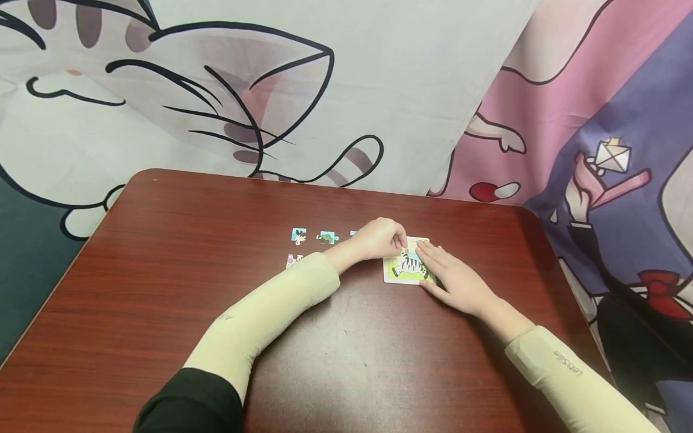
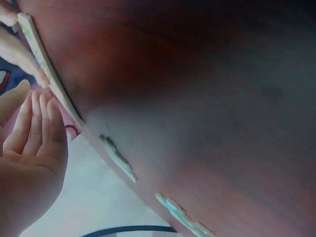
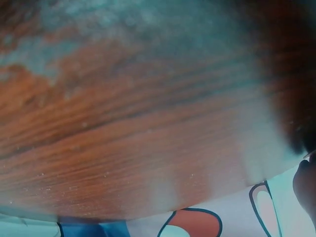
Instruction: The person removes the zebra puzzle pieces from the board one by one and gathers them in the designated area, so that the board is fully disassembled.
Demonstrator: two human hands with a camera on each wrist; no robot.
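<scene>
A square puzzle board (image 1: 394, 276) with a zebra picture (image 1: 408, 263) lies on the table, right of its middle. My left hand (image 1: 379, 237) comes over its upper left part, fingertips at the board; in the left wrist view the left hand (image 2: 37, 143) has its thumb near its fairly straight fingers, with nothing visible between them. On the board's right side rests my right hand (image 1: 457, 282), fingers extended over the picture. Left of the board lie loose puzzle pieces: a blue one (image 1: 298, 236), one with green (image 1: 327, 237), and a pinkish one (image 1: 294, 260) partly behind the left sleeve.
Another piece (image 1: 353, 233) shows just behind the left wrist. The brown wooden table (image 1: 162, 270) has rounded far corners. Behind it hangs a cartoon-printed cloth (image 1: 433, 78). The right wrist view shows mostly the tabletop (image 3: 123, 138), blurred.
</scene>
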